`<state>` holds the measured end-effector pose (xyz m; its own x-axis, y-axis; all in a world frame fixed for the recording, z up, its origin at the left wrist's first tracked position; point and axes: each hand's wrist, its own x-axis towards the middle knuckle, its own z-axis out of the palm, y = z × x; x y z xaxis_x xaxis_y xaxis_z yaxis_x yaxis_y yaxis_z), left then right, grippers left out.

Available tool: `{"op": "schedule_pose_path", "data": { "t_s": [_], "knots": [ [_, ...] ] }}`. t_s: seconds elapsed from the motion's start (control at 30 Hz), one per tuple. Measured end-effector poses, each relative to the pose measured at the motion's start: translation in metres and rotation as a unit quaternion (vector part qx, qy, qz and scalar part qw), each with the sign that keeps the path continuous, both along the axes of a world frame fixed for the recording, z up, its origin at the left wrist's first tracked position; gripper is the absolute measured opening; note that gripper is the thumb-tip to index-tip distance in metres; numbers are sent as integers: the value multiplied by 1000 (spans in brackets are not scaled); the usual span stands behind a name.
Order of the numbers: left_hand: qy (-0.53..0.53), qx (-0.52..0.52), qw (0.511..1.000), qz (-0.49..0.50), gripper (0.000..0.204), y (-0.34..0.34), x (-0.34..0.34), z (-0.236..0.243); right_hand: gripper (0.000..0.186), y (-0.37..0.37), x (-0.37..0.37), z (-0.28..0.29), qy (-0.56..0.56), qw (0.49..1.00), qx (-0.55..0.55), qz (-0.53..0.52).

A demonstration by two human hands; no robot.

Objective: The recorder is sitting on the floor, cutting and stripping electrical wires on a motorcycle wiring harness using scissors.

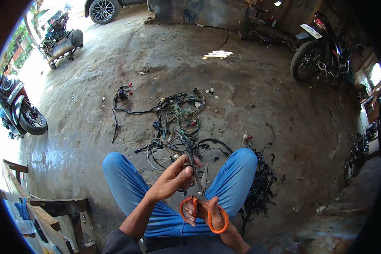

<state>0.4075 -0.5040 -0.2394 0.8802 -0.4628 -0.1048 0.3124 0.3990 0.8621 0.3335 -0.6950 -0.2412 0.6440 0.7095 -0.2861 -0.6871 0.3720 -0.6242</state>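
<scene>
My left hand [172, 180] is closed around a dark wrapped section of a wiring harness [184, 134], in front of my knees. The harness spreads over the ground beyond, a tangle of coloured wires, black-taped branches and small connectors. Between my thighs, my right hand [212, 213] grips scissors [200, 193] by their orange loop handles, a thumb through one loop and fingers through the other. Their blades stand apart and point away from me. One blade lies close beside the harness at my left fingers; whether it touches cannot be made out.
Black scraps [260, 186] are heaped beside my right knee. A wooden bench [59, 206] stands at the near left. Motorcycles stand at the left [23, 110] and far right [313, 59]. An air compressor [65, 44] and a car wheel [103, 11] are at the far left.
</scene>
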Motion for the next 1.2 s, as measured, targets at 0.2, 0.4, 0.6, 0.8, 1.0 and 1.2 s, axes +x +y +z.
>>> {"op": "schedule_pose_path", "data": {
  "t_s": [0.2, 0.4, 0.6, 0.8, 1.0, 1.2],
  "knots": [
    [-42, 37, 998, -27, 33, 4, 5, 9, 73, 0, -2, -2, -35, 999, 31, -8],
    [-108, 202, 973, 25, 39, -14, 6, 18, 88, -1, 4, 3, -6, 999, -26, -23],
    [-171, 301, 936, 63, 45, -22, 2, 13, 75, 5, 3, 11, 72, 993, 50, -73],
    [-178, 314, 927, 103, 39, -35, -1, 17, 74, 10, 4, 16, 70, 990, 27, -116],
    [-175, 337, 921, 86, 37, -38, -1, 26, 82, 2, 5, 19, 104, 984, 5, -145],
    [-193, 343, 917, 63, 37, -41, 0, 30, 82, -4, 9, 18, 130, 979, 22, -154]
  ]
}}
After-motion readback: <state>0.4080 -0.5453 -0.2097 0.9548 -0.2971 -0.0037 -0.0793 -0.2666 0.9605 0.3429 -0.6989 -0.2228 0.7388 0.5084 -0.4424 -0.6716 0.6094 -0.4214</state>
